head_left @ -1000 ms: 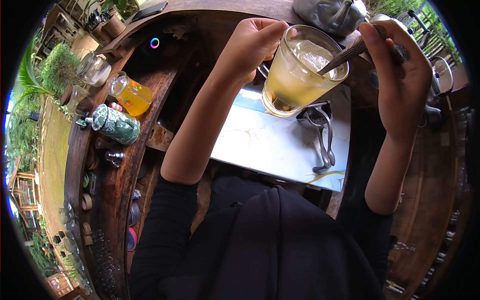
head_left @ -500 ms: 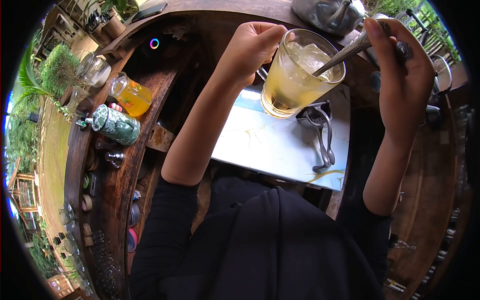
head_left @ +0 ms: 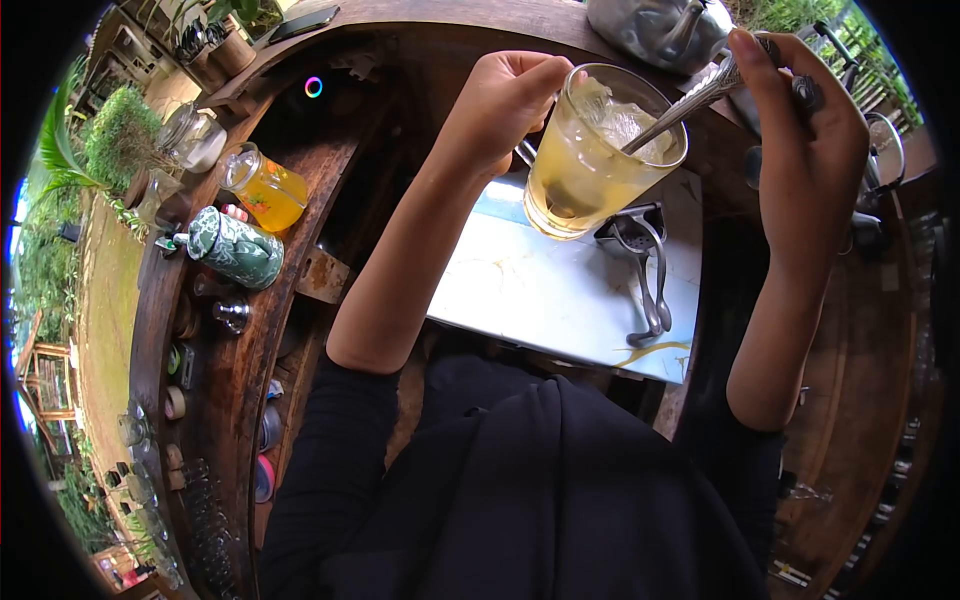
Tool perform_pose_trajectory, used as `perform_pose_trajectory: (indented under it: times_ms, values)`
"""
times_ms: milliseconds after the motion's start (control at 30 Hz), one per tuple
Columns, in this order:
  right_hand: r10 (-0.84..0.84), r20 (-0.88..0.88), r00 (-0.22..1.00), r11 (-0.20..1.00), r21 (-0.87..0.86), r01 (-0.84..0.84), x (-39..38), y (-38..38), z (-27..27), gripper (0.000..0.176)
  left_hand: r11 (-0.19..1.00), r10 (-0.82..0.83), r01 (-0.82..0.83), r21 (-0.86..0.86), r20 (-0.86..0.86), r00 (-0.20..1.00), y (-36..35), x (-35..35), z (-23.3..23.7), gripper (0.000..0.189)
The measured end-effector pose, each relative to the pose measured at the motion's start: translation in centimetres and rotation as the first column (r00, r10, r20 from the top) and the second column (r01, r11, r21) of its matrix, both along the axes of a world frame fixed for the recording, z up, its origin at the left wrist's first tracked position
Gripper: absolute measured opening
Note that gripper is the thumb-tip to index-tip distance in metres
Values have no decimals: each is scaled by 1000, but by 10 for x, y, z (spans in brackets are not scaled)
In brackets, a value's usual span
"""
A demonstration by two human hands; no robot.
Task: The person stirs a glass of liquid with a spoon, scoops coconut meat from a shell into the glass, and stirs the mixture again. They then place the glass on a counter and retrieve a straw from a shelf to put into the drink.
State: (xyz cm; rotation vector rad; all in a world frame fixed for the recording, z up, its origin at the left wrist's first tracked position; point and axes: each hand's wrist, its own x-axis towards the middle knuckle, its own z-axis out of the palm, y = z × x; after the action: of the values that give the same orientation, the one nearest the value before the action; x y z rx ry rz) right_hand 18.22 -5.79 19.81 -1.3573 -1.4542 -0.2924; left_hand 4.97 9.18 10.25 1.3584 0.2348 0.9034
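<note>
My left hand (head_left: 515, 105) is closed around the handle of a glass mug (head_left: 565, 195), which it holds up and tilted above the white marbled tabletop. Pale yellow drink and clear ice (head_left: 625, 125) fill much of the mug. Between the thumb and fingers of my right hand (head_left: 800, 130) is the patterned handle of a metal spoon (head_left: 710, 90). The spoon slants down into the drink, and its bowl is hidden among the ice and liquid. Below and right of the mug, a metal citrus squeezer (head_left: 645, 275) lies on the white marbled top (head_left: 540, 300).
A metal kettle (head_left: 655, 30) stands on the wooden counter behind the mug. On the left shelf are a green speckled enamel pot (head_left: 235, 250), a jug of orange drink (head_left: 270, 195) and a glass jar (head_left: 190, 140). A phone (head_left: 305, 23) lies at the far edge.
The mug has shifted very slightly down, and the drink and ice inside look a little rearranged around the spoon. Both hands keep their grips.
</note>
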Motion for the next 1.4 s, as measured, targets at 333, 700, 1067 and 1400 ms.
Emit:
perform_pose_trajectory:
  times_ms: [333, 700, 1067, 1400]
  values:
    - [49, 107, 993, 998, -34, -46, 6, -8, 7, 18, 999, 9, -11, -43, -39, 999, -6, 0, 0, 29]
    - [92, 176, 980, 996, -31, -87, 20, -10, 12, 19, 998, 3, -6, -69, -43, 999, -5, 4, -9, 26]
    - [25, -7, 1000, 993, -119, -26, 20, -11, 23, 20, 996, -28, 25, -86, -34, 999, -4, 3, -10, 27]
    - [98, -158, 983, 993, -49, -107, 23, -12, 1, 17, 995, 15, -20, -99, -48, 999, -7, -1, -14, 28]
